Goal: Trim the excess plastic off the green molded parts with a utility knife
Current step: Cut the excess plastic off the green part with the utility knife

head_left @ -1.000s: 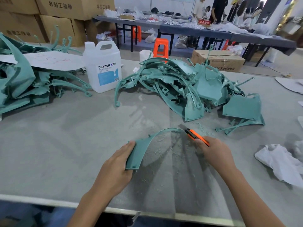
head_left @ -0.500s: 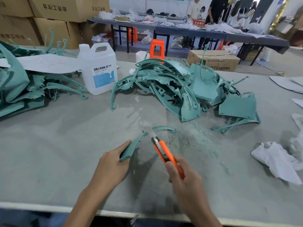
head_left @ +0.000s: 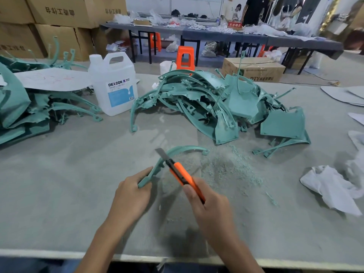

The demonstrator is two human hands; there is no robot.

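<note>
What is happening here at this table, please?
A person is trimming a curved green part on a grey table. The left hand grips its near end. The right hand holds an orange utility knife, with the blade across the part. Green shavings lie beside it, and a pile of green parts lies behind.

"DEXCON" is printed on the label of the white plastic jug (head_left: 114, 75). "DTY" is read on the cardboard box (head_left: 256, 66). "不合格区" is shown on the red sign (head_left: 235, 24). Characters on the stacked cartons (head_left: 82, 14) are inverted and were not deciphered.
</note>
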